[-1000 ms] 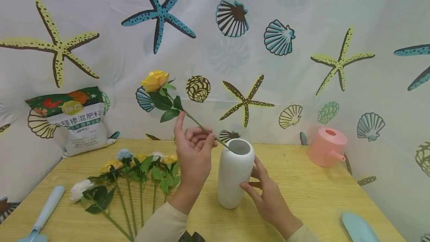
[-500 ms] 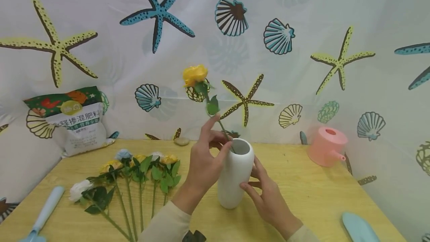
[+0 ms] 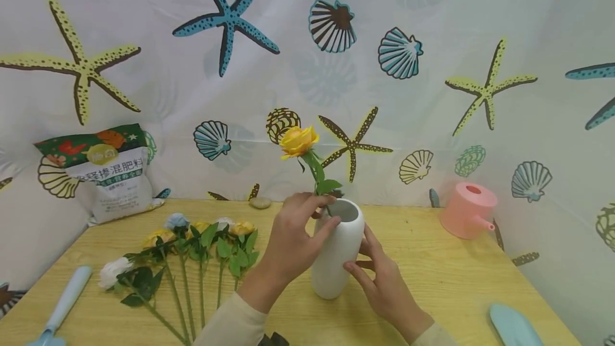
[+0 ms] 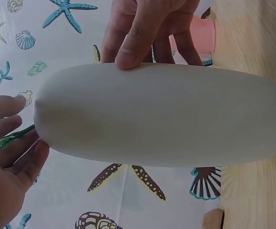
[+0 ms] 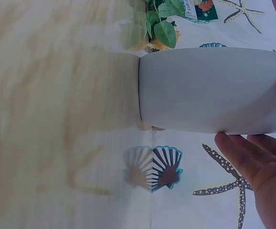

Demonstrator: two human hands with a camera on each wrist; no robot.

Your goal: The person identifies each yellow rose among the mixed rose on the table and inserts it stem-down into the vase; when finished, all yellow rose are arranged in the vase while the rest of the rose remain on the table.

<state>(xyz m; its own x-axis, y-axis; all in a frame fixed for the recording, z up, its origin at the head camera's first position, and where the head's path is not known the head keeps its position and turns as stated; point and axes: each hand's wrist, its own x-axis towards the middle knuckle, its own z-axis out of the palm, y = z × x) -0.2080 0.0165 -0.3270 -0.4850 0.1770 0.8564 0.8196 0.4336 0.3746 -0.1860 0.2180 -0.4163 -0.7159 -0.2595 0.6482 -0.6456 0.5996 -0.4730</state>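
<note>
Yellow rose (image 3: 300,142), pinched by left fingers (image 3: 313,205), slants into white vase (image 3: 331,271) right fingers (image 3: 374,243) grip.

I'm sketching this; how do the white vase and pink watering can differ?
The vase is white and tall; the watering can, pink and squat. The watering can has a spout; the vase shows none. The right hand grips the vase; no hand touches the watering can. Both have top openings.

Wood-grained table (image 3: 423,271): white vase (image 3: 331,263), flowers (image 3: 210,234), blue-handled tool (image 3: 69,299), bag (image 3: 117,188), watering can (image 3: 466,211), stone (image 3: 260,203)
</note>
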